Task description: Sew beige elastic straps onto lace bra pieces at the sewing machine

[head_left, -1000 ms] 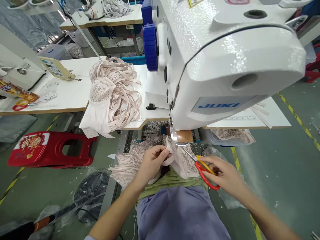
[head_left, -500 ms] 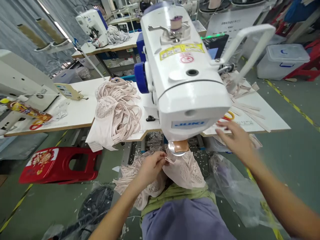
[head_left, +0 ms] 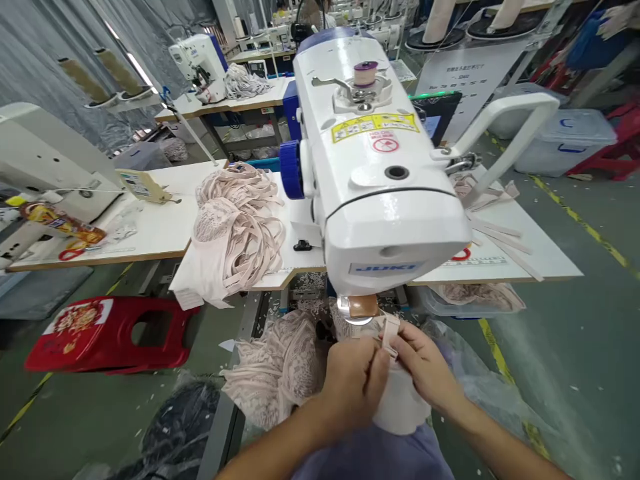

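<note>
Both my hands meet just below the head of a white sewing machine (head_left: 380, 193). My left hand (head_left: 353, 383) is closed, pinching pale pink fabric (head_left: 400, 400) that hangs over my lap. My right hand (head_left: 423, 367) is closed too, pinching a short pink strap (head_left: 389, 335) that stands up from the same garment. More pink lace (head_left: 277, 367) lies bunched to the left of my hands. The red-handled scissors (head_left: 463, 255) lie on the table at the machine's right side, mostly hidden behind its head.
A heap of pink bras and straps (head_left: 235, 227) lies on the white table (head_left: 540, 260) left of the machine. A red stool (head_left: 110, 333) stands on the floor at left. Clear plastic bags (head_left: 480, 387) lie at right. Other sewing stations stand behind.
My right hand laid the scissors on the table beside the machine, then came back down and took hold of the strap. My left hand shifted right on the fabric. The view has tilted up.
</note>
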Tool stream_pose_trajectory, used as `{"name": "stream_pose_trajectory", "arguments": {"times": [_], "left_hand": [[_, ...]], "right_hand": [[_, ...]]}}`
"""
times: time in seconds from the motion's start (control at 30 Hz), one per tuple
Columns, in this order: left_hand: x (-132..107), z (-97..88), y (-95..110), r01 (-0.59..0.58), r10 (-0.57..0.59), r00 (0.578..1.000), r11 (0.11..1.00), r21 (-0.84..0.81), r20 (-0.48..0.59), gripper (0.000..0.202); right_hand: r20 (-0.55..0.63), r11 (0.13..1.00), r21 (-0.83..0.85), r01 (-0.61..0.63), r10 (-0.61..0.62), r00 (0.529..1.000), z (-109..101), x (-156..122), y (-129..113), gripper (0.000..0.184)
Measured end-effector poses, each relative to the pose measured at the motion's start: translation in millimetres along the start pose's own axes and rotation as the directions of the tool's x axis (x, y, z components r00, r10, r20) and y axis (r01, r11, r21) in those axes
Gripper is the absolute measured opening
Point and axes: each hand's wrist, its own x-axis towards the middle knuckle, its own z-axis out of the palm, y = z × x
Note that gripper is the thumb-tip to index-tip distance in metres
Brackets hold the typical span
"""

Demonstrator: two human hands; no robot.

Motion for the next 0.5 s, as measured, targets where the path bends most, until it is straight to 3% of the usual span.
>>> {"name": "stream_pose_trajectory", "arguments": {"times": [0.1, 0.17, 0.23, 0.3, 0.37, 0.43, 0.5], "left_hand": [[0.3, -1.0, -1.4, 0.31, -0.294, 0.951, 0.905, -0.291, 0.096, 0.038], [0.2, -5.4, -4.9, 0.383, -0.372, 0.923, 0.851, -0.36, 0.102, 0.039], [0.7, -12.5, -8.9, 0.379, -0.384, 0.922, 0.877, -0.296, 0.045, 0.031], [2.7, -20.3, -12.3, 0.318, -0.325, 0.945, 0.941, -0.116, -0.04, 0.022], [6.3, -27.0, -15.0, 0.175, -0.163, 0.982, 0.975, 0.136, -0.096, 0.024], [10.9, -31.7, -17.2, 0.026, 0.001, 0.997, 0.936, 0.352, -0.078, 0.028], [15.4, -34.6, -19.1, -0.037, 0.069, 0.996, 0.881, 0.471, -0.051, 0.033]], "right_hand": [[-0.101, 1.0, 0.019, -0.001, 0.003, 0.995, 5.3, 6.8, -23.2, 0.032], [-0.138, 1.0, 0.005, 0.022, -0.022, 0.99, 6.0, 18.8, -36.1, 0.025], [-0.166, 0.995, -0.084, 0.053, -0.066, 0.984, 3.7, 35.0, -44.1, 0.02], [-0.173, 0.973, -0.214, 0.087, -0.126, 0.977, -0.8, 51.9, -46.8, 0.017], [-0.143, 0.942, -0.312, 0.124, -0.176, 0.974, -5.4, 66.3, -46.2, 0.014], [-0.102, 0.923, -0.355, 0.145, -0.192, 0.976, -9.0, 77.1, -45.9, 0.012], [-0.067, 0.913, -0.382, 0.145, -0.183, 0.981, -11.1, 84.8, -48.2, 0.011]]}}
